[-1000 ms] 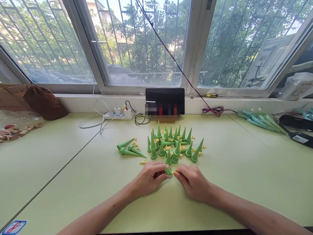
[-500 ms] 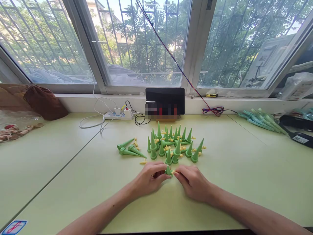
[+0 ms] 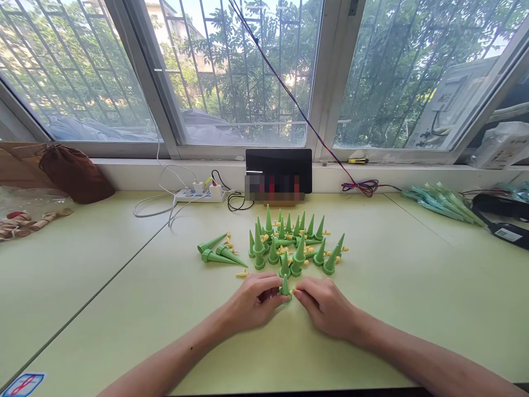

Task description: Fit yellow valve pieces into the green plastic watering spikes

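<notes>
My left hand point(image 3: 258, 298) grips a green plastic cone spike point(image 3: 285, 288) by its wide base, and the point of the cone is up. Close on its right, my right hand point(image 3: 324, 306) pinches a small yellow plastic valve point(image 3: 293, 290) at the side of the cone; whether the two parts are joined I cannot tell. Just beyond both hands stands a cluster of similar green cones point(image 3: 300, 251), most of them upright, with small yellow valves point(image 3: 306, 251) among them. Several more green cones point(image 3: 219, 256) lie on their sides to the left, and a loose yellow valve point(image 3: 242, 274) is near my left fingers.
Behind the cones a dark tablet point(image 3: 279, 171) leans on a stand. A power strip point(image 3: 202, 194) with cables sits to its left. A brown pouch point(image 3: 76, 173) is at far left, and teal plastic packets point(image 3: 442, 204) and a black strap point(image 3: 502, 220) lie at right.
The held cone has tipped more upright, and its point shows higher between my hands. Both hands stay in nearly the same place.
</notes>
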Demonstrator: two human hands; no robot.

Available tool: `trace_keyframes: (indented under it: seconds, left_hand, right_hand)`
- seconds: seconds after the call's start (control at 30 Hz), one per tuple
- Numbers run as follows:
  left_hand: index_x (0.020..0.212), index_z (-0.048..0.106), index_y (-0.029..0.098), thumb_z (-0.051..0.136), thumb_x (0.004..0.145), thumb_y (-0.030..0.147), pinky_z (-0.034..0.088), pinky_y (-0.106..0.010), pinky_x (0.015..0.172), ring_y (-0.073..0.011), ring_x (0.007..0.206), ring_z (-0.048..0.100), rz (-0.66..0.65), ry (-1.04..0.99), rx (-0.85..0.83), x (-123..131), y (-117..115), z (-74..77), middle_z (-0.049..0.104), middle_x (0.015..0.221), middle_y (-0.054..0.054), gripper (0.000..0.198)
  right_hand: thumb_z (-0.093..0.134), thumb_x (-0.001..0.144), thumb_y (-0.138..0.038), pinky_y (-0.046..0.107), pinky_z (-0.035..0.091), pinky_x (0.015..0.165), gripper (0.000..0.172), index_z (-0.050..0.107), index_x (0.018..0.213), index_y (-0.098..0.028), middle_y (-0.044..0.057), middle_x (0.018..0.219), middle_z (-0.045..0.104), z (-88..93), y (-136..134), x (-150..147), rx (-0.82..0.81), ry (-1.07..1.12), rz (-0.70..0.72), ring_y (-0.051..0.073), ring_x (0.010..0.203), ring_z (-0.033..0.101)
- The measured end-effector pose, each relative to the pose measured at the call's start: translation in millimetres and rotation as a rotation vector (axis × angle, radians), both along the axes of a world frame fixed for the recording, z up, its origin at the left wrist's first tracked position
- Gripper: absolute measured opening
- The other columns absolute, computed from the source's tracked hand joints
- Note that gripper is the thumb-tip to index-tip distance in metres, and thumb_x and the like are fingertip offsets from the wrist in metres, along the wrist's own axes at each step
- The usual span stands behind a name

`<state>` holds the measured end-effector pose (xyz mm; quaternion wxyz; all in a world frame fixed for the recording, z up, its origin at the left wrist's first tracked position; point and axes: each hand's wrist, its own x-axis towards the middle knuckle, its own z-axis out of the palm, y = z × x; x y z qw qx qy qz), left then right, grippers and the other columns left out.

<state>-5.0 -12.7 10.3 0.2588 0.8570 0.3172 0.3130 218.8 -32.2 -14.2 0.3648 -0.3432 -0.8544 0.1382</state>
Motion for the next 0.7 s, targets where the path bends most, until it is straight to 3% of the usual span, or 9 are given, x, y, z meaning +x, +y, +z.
trace_keyframes:
  seconds: [0.2,0.37,0.7]
  left_hand:
    - [0.060,0.042,0.018,0.066,0.086,0.022,0.028,-0.023,0.052,-0.0086,0.054,0.034,0.054,0.010,-0.095,0.8,-1.5,4.3,0.040,0.058,0.006,0.035]
    - [0.059,0.042,0.018,0.063,0.085,0.023,0.025,-0.022,0.048,-0.0071,0.050,0.031,0.056,0.037,-0.152,-0.2,0.3,5.2,0.035,0.053,0.008,0.034]
    - [0.060,0.043,0.018,0.060,0.088,0.028,0.027,-0.022,0.053,-0.0076,0.048,0.036,0.126,0.221,-0.014,-0.9,-0.3,1.2,0.044,0.052,0.006,0.035]
  right_hand:
    - [0.039,0.110,-0.031,0.028,0.038,0.058,0.040,0.057,0.075,-0.020,0.001,0.067,0.061,3.5,3.6,2.8,0.007,0.049,-0.043,0.015,0.059,0.053]
    - [0.038,0.111,-0.035,0.027,0.038,0.055,0.043,0.058,0.076,-0.020,0.001,0.066,0.059,6.5,5.3,5.2,0.004,0.073,-0.077,0.014,0.057,0.051]
    - [0.037,0.110,-0.035,0.027,0.037,0.057,0.044,0.052,0.072,-0.021,0.000,0.065,0.055,3.9,6.5,4.7,-0.025,0.046,-0.067,0.015,0.058,0.048]
